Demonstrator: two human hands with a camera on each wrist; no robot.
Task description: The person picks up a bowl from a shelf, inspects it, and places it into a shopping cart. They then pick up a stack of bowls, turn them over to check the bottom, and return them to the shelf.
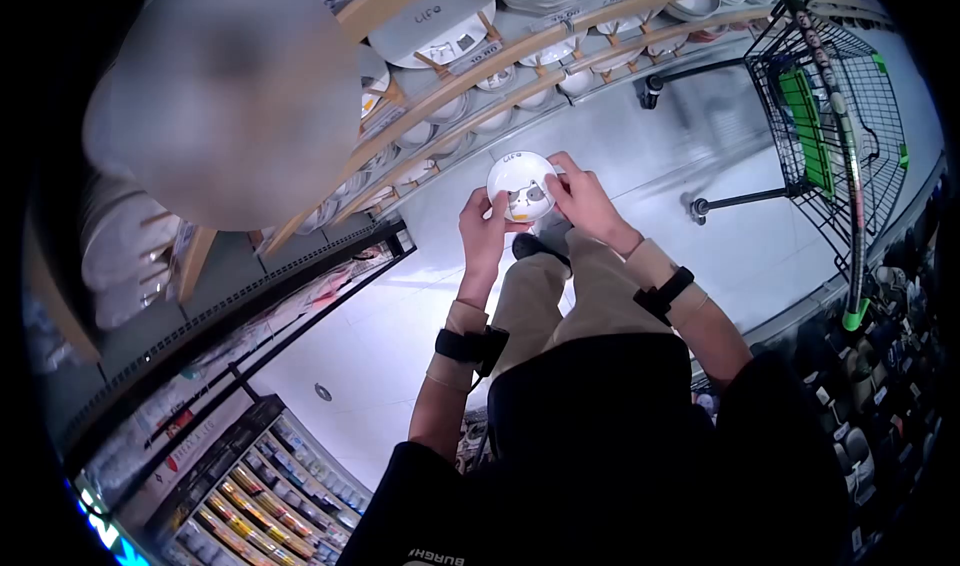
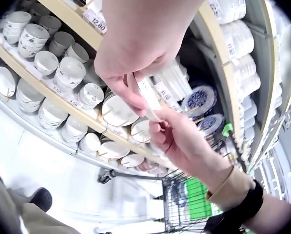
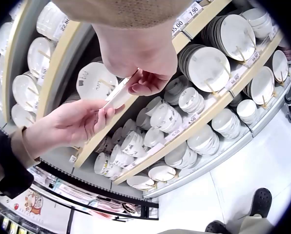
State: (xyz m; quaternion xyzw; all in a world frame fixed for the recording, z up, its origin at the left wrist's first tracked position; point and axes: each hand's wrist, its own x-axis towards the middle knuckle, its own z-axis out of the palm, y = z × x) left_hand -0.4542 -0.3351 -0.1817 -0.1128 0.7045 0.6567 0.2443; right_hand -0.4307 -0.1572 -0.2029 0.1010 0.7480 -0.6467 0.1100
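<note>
A small round white plate (image 1: 521, 174) with a grey-and-white animal face and dark lettering is held in front of the body, its printed side facing up at the head camera. My left hand (image 1: 483, 231) grips its left edge, thumb on top. On the opposite side my right hand (image 1: 590, 206) pinches the rim, thumb over the printed face. Both wrist views show the plate (image 2: 148, 95) nearly edge-on between the two hands, with fingers curled beneath it.
Tiered shelves with price tags hold stacked bowls (image 3: 165, 117) and upright plates (image 3: 209, 68) ahead and to the left. A black wire shopping cart (image 1: 870, 106) with green parts stands at the right. A large blurred pale round shape (image 1: 235, 96) fills the upper left, close to the head camera.
</note>
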